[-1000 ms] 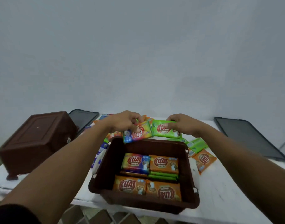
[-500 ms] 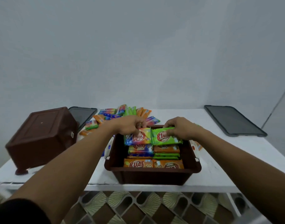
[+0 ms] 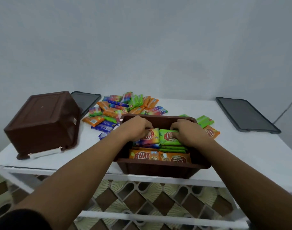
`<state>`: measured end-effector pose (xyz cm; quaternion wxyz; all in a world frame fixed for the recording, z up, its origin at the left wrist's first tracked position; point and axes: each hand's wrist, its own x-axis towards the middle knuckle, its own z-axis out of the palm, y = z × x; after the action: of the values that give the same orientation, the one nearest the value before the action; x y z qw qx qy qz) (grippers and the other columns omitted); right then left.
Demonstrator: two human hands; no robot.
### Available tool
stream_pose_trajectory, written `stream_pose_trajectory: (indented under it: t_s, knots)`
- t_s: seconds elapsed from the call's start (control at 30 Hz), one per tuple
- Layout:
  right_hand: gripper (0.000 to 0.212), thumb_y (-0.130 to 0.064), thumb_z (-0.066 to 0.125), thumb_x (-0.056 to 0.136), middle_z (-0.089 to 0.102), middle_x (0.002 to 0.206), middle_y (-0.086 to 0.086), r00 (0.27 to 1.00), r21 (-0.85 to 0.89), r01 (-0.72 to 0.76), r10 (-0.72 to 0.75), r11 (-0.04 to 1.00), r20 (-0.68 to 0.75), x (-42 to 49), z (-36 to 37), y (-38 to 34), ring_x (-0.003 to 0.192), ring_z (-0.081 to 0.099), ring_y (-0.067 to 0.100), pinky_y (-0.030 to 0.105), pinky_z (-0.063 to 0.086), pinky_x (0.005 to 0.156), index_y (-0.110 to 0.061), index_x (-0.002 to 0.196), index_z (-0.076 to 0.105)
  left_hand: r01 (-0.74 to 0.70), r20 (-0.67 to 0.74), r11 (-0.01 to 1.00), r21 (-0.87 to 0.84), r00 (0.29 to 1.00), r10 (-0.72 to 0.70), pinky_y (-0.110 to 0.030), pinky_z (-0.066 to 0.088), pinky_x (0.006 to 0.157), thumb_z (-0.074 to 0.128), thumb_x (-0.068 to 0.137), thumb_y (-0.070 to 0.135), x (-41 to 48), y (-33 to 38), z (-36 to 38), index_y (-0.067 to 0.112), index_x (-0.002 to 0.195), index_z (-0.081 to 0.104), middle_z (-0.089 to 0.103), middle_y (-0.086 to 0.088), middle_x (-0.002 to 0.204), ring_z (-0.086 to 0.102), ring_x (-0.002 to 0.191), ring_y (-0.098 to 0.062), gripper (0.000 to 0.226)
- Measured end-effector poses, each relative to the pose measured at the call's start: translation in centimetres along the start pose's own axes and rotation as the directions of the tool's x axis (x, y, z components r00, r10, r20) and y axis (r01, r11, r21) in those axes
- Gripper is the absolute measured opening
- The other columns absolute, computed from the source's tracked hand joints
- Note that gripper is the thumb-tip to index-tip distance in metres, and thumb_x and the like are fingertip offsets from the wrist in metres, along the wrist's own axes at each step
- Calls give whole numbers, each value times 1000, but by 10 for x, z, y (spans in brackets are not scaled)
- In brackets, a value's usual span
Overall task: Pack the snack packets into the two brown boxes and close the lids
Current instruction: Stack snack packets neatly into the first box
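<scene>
Head view: in the far half of the open brown box [image 3: 158,165], the left hand [image 3: 136,128] pinches a rainbow packet [image 3: 152,138], the right hand [image 3: 187,132] a green packet [image 3: 166,140] — side by side, apparently to fill that row flat.

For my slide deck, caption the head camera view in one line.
Left hand grips a rainbow packet, right hand a green packet, inside the open brown box.

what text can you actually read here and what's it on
"KUAT": on the orange packet at the front left of the open brown box.
Red logos on the rainbow packet in the left hand and the green packet in the right hand: partly covered, unreadable.
Loose packets and the sticker on the overturned brown box: too blurred.
</scene>
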<state>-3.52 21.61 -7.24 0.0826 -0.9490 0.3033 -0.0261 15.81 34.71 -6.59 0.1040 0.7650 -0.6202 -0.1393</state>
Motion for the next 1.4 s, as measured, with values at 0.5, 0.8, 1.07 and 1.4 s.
stream_pose_trajectory:
  t_s: [0.5,0.8,1.07,1.4]
  knots:
    - [47,-56,75,72,45,105,-4,982,-293,150,-106,944,159,-8,-5,-7,106,44,20,44,38,96,-31,92,41,-64,87,975,210,995,47,-44,26,92,76,77,28,3,-2,14,32,93,48,40,5,110,35,106,-19,33]
    - [43,-51,74,81,54,96,-4,986,-369,161,-132,915,103,-7,-2,-12,94,59,22,39,40,83,-27,89,39,-78,35,954,288,997,71,-43,33,91,74,82,30,1,-3,17,29,84,53,47,6,104,42,104,-21,20]
    - [53,-63,62,86,59,105,-1,980,-304,185,-155,935,122,2,4,-15,96,63,23,33,40,66,-22,120,58,-102,51,944,315,995,90,-38,49,82,73,85,45,3,7,16,32,71,37,51,7,98,53,95,-19,41]
    - [48,-51,77,79,49,87,-6,987,-84,45,-32,995,156,4,7,-20,82,52,19,33,39,63,-27,70,37,-172,156,945,277,979,133,-31,43,81,73,91,30,13,7,21,26,86,53,44,11,97,42,93,-11,21]
